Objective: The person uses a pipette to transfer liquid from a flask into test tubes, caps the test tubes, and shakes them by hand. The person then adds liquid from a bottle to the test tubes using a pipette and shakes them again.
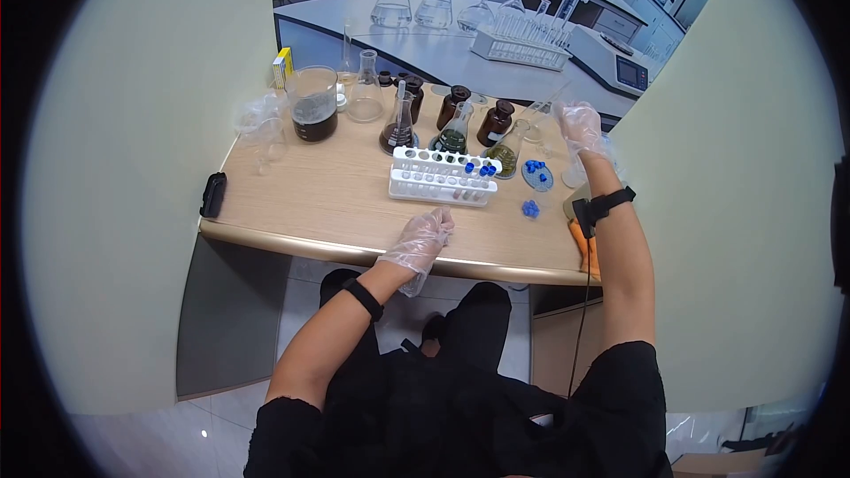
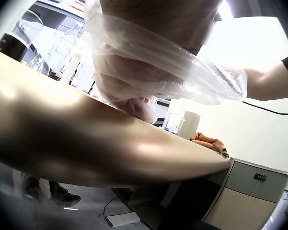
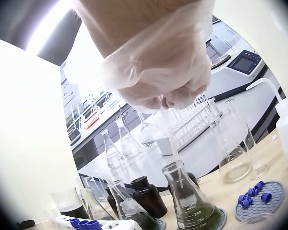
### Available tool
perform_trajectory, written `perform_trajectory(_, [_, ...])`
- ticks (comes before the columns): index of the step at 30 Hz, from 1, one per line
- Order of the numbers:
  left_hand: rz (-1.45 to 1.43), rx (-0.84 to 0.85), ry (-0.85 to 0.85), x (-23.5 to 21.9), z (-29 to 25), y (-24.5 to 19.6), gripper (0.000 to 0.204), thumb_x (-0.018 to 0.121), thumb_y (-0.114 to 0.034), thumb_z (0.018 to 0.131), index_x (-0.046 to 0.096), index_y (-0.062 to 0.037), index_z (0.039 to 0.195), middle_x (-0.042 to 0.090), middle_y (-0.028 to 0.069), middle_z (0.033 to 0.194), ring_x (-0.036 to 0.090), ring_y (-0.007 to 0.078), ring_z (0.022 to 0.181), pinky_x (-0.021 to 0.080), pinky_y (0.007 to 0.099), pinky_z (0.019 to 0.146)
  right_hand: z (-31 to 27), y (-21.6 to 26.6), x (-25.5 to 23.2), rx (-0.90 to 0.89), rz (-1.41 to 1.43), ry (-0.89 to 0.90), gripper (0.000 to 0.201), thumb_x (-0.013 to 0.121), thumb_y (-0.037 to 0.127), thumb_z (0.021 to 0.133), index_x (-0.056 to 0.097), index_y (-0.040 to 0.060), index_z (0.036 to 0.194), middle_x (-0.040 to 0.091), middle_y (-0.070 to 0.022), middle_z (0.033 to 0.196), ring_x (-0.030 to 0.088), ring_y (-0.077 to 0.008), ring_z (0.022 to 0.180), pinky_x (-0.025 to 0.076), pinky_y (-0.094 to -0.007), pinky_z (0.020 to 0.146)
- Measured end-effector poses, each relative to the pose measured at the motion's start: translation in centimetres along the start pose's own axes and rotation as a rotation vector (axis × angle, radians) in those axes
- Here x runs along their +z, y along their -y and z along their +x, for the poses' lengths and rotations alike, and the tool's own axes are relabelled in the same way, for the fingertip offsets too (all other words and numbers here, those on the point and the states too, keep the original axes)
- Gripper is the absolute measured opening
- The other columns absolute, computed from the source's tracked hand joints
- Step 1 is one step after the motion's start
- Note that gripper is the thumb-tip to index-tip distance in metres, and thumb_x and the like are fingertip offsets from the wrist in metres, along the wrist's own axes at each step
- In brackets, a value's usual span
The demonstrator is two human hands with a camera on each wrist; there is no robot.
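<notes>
My gloved right hand (image 1: 582, 127) is raised at the right side of the table. In the right wrist view it pinches a thin translucent dropper (image 3: 170, 132), whose stem points down into the mouth of a conical flask (image 3: 194, 203) with olive-green liquid. My left hand (image 1: 423, 237), also in a clear glove, rests at the table's front edge with its fingers loosely curled. Nothing shows in it. Just beyond it stands a white test tube rack (image 1: 440, 192) with tubes, some with blue caps (image 1: 481, 169) at its right end.
Two more conical flasks (image 1: 398, 134) with dark liquid and brown bottles (image 1: 496, 122) stand behind the rack. Blue caps lie on a round blue mat (image 1: 529, 184) at the right. A beaker (image 1: 314, 106) of dark liquid is at the left; an orange cloth (image 1: 584, 248) lies at the right front edge.
</notes>
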State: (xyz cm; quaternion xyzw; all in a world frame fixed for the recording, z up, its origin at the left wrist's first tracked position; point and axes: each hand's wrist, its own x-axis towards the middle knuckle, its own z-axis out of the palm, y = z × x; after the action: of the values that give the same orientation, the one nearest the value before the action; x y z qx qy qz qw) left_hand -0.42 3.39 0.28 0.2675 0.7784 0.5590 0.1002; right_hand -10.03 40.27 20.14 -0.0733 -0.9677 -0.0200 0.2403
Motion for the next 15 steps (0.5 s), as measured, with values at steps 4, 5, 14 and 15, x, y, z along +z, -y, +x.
perform_trajectory(4, [-0.056, -0.006, -0.003, 0.4, 0.2, 0.5, 0.005, 0.055, -0.011, 0.101, 0.058, -0.0065, 0.100, 0.065, 0.0172, 0.079, 0.069, 0.0344, 0.077, 0.053, 0.0449, 0.072, -1.4, 0.2, -1.0, -0.210, -0.092, -0.031, 0.037, 0.062, 0.039, 0.097, 0.073, 0.0033, 0.099, 0.073, -0.0244, 0.103, 0.069, -0.0435, 0.102, 0.053, -0.0496, 0.088])
perform_trajectory(5, [-0.056, -0.005, -0.003, 0.3, 0.2, 0.3, 0.005, 0.055, -0.011, 0.101, 0.058, -0.0065, 0.100, 0.065, 0.0172, 0.079, 0.069, 0.0344, 0.077, 0.053, 0.0449, 0.072, -1.3, -0.3, -0.3, -0.209, -0.092, -0.032, 0.037, 0.062, 0.039, 0.097, 0.073, 0.0033, 0.099, 0.073, -0.0244, 0.103, 0.069, -0.0435, 0.102, 0.053, -0.0496, 0.088])
perform_trajectory(14, [-0.023, -0.031, -0.012, 0.2, -0.1, -0.5, 0.015, 0.057, -0.015, 0.108, 0.062, -0.0041, 0.100, 0.063, 0.0035, 0.080, 0.063, 0.0127, 0.071, 0.053, 0.0315, 0.070, -2.0, -0.8, -0.6, -0.085, 0.087, -0.054, 0.042, 0.066, 0.042, 0.092, 0.069, -0.0004, 0.093, 0.070, -0.0257, 0.096, 0.067, -0.0451, 0.097, 0.054, -0.0497, 0.087])
perform_trajectory(15, [-0.018, -0.036, -0.006, 0.1, -0.1, -0.6, 0.014, 0.057, -0.014, 0.108, 0.062, -0.0041, 0.100, 0.063, 0.0036, 0.080, 0.063, 0.0125, 0.072, 0.053, 0.0314, 0.070, -2.3, -1.2, -0.8, -0.107, 0.101, -0.112, 0.031, 0.065, 0.036, 0.093, 0.069, 0.0058, 0.097, 0.069, -0.0224, 0.098, 0.066, -0.0428, 0.096, 0.053, -0.0487, 0.085])
